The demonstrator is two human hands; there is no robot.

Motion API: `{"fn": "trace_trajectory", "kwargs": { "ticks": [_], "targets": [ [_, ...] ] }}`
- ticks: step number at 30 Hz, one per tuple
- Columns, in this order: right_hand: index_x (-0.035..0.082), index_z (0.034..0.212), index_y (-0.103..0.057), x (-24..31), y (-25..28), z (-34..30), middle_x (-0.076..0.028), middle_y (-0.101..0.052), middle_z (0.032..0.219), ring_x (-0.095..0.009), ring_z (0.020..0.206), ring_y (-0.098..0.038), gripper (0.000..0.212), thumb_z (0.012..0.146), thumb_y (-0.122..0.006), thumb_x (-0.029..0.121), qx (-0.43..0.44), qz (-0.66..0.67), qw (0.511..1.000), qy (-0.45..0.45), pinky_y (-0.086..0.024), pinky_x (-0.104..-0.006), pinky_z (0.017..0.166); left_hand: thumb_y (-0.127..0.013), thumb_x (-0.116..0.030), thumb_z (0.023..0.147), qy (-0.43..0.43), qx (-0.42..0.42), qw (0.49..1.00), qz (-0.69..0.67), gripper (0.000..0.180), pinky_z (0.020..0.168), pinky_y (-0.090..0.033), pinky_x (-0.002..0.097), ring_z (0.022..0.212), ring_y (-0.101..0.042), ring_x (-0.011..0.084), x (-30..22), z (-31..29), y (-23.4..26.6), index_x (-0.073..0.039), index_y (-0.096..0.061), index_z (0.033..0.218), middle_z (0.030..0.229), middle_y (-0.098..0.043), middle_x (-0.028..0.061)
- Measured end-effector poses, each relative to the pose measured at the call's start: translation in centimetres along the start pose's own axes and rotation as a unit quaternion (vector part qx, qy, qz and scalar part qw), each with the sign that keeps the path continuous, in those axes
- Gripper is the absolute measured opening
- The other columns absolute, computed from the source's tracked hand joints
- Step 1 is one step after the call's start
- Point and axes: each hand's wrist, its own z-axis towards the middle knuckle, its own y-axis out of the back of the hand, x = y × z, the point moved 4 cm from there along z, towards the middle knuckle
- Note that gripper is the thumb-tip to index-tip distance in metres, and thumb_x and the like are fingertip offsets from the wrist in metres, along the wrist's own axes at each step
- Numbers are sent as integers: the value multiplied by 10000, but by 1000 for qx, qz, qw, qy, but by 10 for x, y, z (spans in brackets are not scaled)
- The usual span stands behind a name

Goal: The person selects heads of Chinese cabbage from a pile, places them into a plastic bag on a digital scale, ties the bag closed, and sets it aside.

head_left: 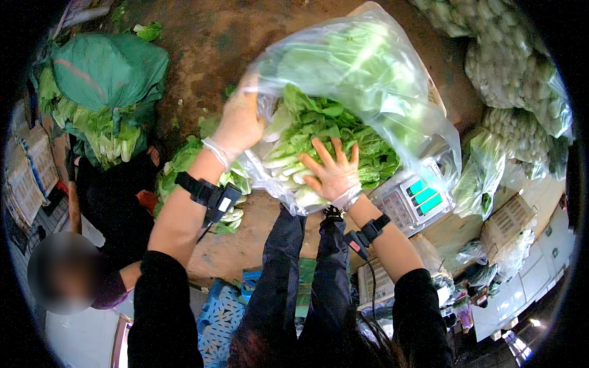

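A large clear plastic bag [343, 52] lies in front of me, its mouth toward me, with leafy greens [307, 122] inside, their white stalks pointing my way. My left hand [240, 119] is closed on the bag's left rim. Spread fingers of my right hand [334, 172] press flat on the greens at the mouth. A digital scale [423, 199] with a lit green display sits just right of my right hand, partly covered by the bag. More loose greens [178, 168] lie on the floor beside my left forearm.
At the far left a green sack [110, 67] holds more greens; a person in dark clothes [123, 202] is close by. Several filled bags [515, 67] stack up at the right. A plastic crate [506, 221] stands below them, and a blue perforated basket [219, 319] sits near my legs.
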Motion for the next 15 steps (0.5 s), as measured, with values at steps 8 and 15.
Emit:
{"fn": "trace_trajectory", "kwargs": {
  "ticks": [8, 15],
  "targets": [
    [349, 1323, -346, -31, -12, 55, -95, -318, 1398, -400, 1196, -362, 519, 833, -432, 498, 142, 70, 982, -100, -226, -603, 963, -667, -237, 700, 98, -170, 956, 218, 749, 932, -333, 436, 1066, -442, 345, -88, -32, 45, -12, -319, 1324, 1128, -464, 221],
    [352, 1275, -430, -22, -10, 40, -86, -338, 1385, -377, 1220, -333, 504, 798, -470, 508, 37, -43, 998, -37, -147, -614, 974, -682, -238, 726, 372, -125, 914, -101, 611, 874, -397, 385, 1030, -496, 272, -17, -148, -24, 10, -429, 1224, 1137, -512, 168]
  ]
}}
